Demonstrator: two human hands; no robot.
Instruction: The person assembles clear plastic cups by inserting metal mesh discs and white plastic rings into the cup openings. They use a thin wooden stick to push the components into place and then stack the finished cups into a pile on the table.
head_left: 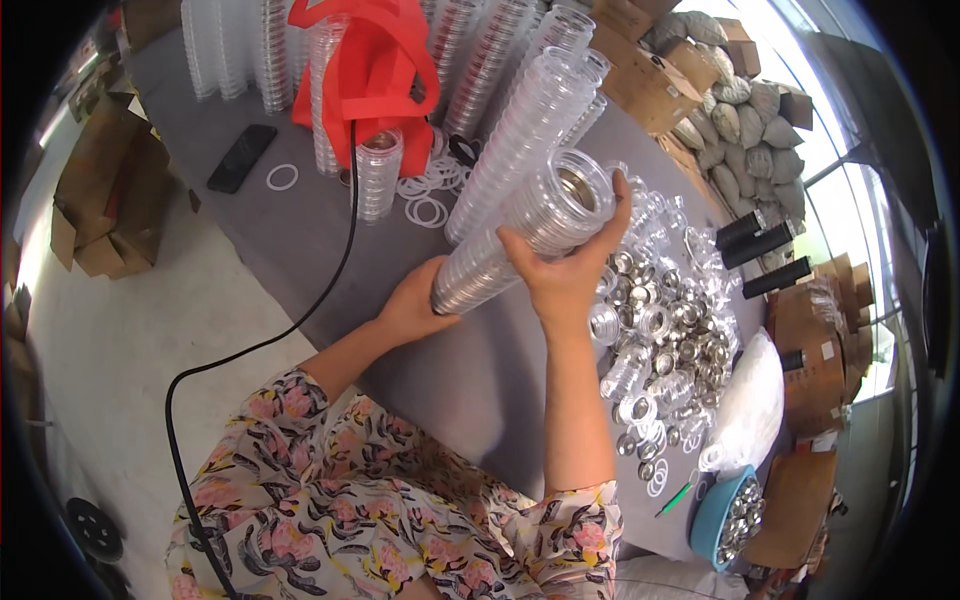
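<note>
A tilted stack of clear plastic rings with silvery metal inside (498, 252) is held between both my hands over the grey table. My left hand (408, 303) is closed round its lower end. Near the upper end, my right hand (568, 272) grips the stack, thumb on the near side and fingers on the far side, partly hidden. Behind it leans a tall stack of clear plastic rings (522, 135). Right of my right hand spreads a heap of loose clear rings and silvery metal caps (665, 335).
A red fabric bag (375, 70) sits among more tall stacks. A black phone (242, 158) and white flat rings (428, 212) lie nearby. A black cable (260, 345) crosses the left side. A blue bowl of metal caps (712, 510) and a green-handled tool (676, 498) are at right.
</note>
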